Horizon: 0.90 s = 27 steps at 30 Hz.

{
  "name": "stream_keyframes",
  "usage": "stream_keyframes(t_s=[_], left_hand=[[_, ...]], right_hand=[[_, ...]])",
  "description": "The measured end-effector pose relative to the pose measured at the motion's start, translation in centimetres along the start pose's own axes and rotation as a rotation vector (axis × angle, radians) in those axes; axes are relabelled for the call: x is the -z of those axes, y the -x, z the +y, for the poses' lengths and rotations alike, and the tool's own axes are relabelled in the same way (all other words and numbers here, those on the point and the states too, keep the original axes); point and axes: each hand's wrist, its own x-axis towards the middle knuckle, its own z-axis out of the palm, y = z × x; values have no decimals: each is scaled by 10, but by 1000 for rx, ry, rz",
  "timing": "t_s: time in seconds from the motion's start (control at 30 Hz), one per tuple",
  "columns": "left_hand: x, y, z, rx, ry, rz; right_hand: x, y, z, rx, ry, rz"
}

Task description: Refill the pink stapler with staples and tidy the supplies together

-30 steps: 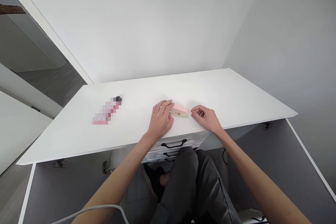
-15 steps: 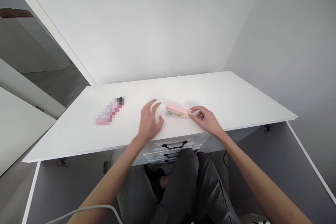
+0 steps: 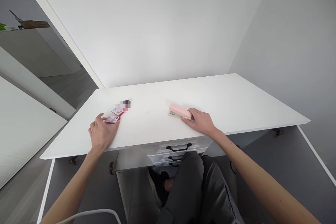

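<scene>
Gripping pink stapler (image 3: 180, 111) by rear with right hand (image 3: 201, 121), seemingly to steady it on worktop (image 3: 147, 126); spanning small red-white box (image 3: 112, 119) with left hand (image 3: 102, 135), likely matching its width; cannot tell if clasped.

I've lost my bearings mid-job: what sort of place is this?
Probably a home study or small office. A white flat-topped desk stands against a plain pale wall, with black-handled white drawers below and a slim pale pink stapler on top.
</scene>
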Motion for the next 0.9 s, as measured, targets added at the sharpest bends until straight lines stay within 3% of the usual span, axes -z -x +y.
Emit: stream_keyframes(t_s=[0.1,0.2,0.27,0.33,0.5,0.67,0.9], left_hand=[[1,9,11,-47,74,59],[-5,24,33,-242,243,139],[-14,34,54,-416,372,53],[-28,40,78,-516,458,-120],[-69,35,136,-538,561,-401],[-93,22,174,-596,662,-482],[-104,14,186,-673,711,-564]], right_hand=[[-4,-6,-6,-40,39,17],[-8,-11,-10,-99,91,46],[-10,-14,-12,-145,116,53],[-11,-17,-15,-188,131,51],[-7,-19,-22,-238,120,46],[-1,-18,-24,-231,91,43],[-2,-19,-21,-160,39,23]])
